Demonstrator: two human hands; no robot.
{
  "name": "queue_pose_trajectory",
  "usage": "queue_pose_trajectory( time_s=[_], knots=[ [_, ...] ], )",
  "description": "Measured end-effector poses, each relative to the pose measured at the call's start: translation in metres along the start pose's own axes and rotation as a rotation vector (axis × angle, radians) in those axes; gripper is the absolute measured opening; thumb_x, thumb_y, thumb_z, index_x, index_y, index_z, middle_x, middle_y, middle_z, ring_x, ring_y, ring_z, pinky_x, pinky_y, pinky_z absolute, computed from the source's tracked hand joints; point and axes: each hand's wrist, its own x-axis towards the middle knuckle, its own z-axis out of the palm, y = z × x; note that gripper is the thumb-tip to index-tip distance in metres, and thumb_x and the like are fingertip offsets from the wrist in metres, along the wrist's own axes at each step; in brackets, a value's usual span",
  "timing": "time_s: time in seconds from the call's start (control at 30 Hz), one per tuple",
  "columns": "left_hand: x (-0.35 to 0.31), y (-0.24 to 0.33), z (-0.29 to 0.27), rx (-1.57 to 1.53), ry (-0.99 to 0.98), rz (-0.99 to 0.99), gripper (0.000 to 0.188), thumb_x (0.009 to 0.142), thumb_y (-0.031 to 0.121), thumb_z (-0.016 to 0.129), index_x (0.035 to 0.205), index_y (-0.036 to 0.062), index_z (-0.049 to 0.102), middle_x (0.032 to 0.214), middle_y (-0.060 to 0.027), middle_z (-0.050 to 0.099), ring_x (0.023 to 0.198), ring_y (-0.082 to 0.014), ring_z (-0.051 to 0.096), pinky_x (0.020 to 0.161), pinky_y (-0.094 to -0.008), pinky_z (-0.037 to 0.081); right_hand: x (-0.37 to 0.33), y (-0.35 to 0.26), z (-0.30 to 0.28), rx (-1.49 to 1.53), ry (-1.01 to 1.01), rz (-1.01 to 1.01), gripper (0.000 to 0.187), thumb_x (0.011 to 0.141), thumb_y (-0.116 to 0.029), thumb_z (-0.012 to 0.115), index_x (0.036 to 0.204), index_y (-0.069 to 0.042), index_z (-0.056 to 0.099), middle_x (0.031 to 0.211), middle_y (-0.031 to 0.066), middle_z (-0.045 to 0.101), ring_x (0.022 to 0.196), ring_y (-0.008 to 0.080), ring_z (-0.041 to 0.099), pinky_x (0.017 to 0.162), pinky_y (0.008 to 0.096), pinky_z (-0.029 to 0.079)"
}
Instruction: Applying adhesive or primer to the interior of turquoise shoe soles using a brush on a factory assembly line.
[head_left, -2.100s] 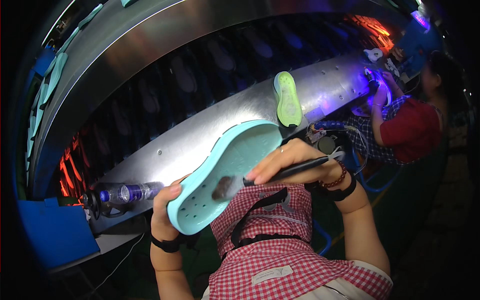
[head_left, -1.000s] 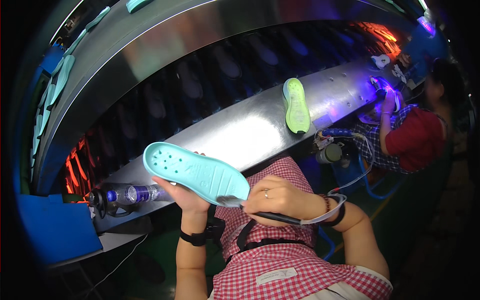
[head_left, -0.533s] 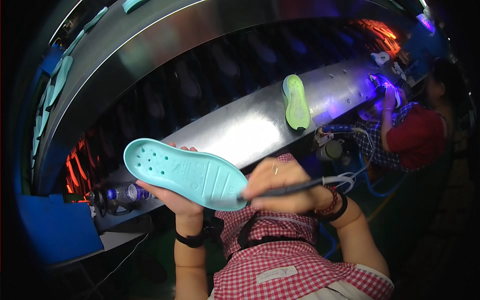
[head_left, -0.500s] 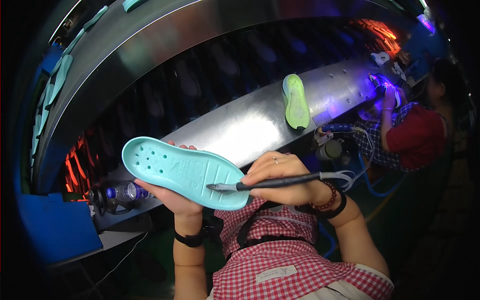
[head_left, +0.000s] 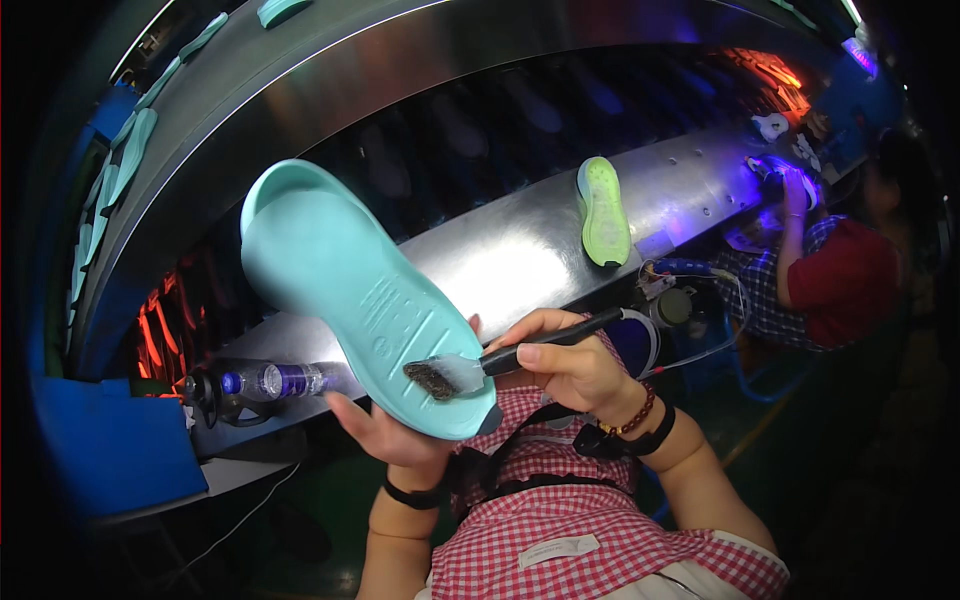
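Note:
My left hand [head_left: 400, 440] supports a turquoise shoe sole [head_left: 395, 295] from below, near its heel end. Its fingertips show past the far edge, and the rest of the fingers are hidden behind the sole. The sole is tilted, its toe end up and to the left; part of that end looks blurred. In my right hand [head_left: 580, 375] is a brush with a black handle [head_left: 555, 342] and a pale tube at its back end. The dark bristles [head_left: 430, 380] touch the ribbed inner face of the sole near the heel.
A yellow-green sole [head_left: 604, 215] lies on the curved metal bench [head_left: 480, 265] beyond my right hand. Bottles [head_left: 290, 380] stand at the left, near a blue box [head_left: 120, 450] and glowing red heaters [head_left: 165, 335]. Turquoise soles [head_left: 130, 160] line the far left. Another person [head_left: 840, 270] works at right.
The sole has turned so its toe end points more upward and has come closer to the view. My left hand has shifted right and down; the bristles now appear spread wider on the sole.

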Motion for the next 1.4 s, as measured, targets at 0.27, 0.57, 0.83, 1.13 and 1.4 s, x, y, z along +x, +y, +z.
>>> queue_pose_trajectory(
  time_s=[0.27, 0.57, 0.83, 1.13, 1.4],
  knots=[
    [0.007, 0.005, -0.019, -0.102, -0.040, -0.084, 0.063, 0.089, 0.056, 0.029, 0.133, 0.0112, 0.037, 0.127, -0.0129, 0.047, 0.110, -0.0330, 0.049, 0.095, -0.0579, 0.032, -0.005, -0.009, 0.016, -0.842, -0.300, -0.474, 0.021, 0.071, 0.003, 0.067, 0.092, 0.001, 0.063, 0.093, 0.0136, 0.065, 0.087, 0.0193, 0.062, 0.075, 0.0268, 0.048],
    [0.017, 0.008, -0.013, -0.238, -0.071, -0.046, 0.060, 0.087, 0.052, 0.040, 0.130, 0.0096, 0.042, 0.125, -0.0140, 0.049, 0.106, -0.0334, 0.051, 0.094, -0.0567, 0.033, 0.004, -0.017, 0.021, -0.790, -0.206, -0.440, 0.017, 0.073, 0.000, 0.066, 0.091, 0.001, 0.064, 0.089, 0.0110, 0.064, 0.077, 0.0161, 0.061, 0.070, 0.0246, 0.048],
    [0.020, 0.009, -0.019, -0.191, -0.053, -0.066, 0.064, 0.086, 0.054, 0.041, 0.131, 0.0081, 0.039, 0.124, -0.0160, 0.048, 0.107, -0.0339, 0.051, 0.090, -0.0555, 0.038, 0.010, -0.028, 0.024, -0.853, -0.224, -0.418, 0.019, 0.071, -0.002, 0.068, 0.090, 0.000, 0.066, 0.087, 0.0106, 0.066, 0.083, 0.0177, 0.061, 0.073, 0.0277, 0.048],
    [0.029, 0.025, -0.023, 0.116, -0.143, -0.159, 0.068, 0.086, 0.055, 0.039, 0.132, 0.0058, 0.036, 0.125, -0.0178, 0.047, 0.109, -0.0361, 0.050, 0.091, -0.0574, 0.039, 0.014, -0.036, 0.018, -0.975, -0.344, -0.375, 0.017, 0.071, -0.004, 0.069, 0.087, -0.001, 0.066, 0.084, 0.0099, 0.066, 0.080, 0.0193, 0.062, 0.072, 0.0287, 0.049],
    [0.034, 0.032, -0.019, -0.113, -0.025, -0.443, 0.060, 0.087, 0.043, 0.040, 0.131, 0.0024, 0.037, 0.126, -0.0207, 0.045, 0.109, -0.0378, 0.050, 0.091, -0.0558, 0.040, 0.010, -0.051, 0.025, -1.052, -0.435, -0.474, 0.015, 0.074, -0.005, 0.068, 0.088, -0.003, 0.065, 0.088, 0.0111, 0.066, 0.084, 0.0237, 0.063, 0.076, 0.0331, 0.049]
  ],
)
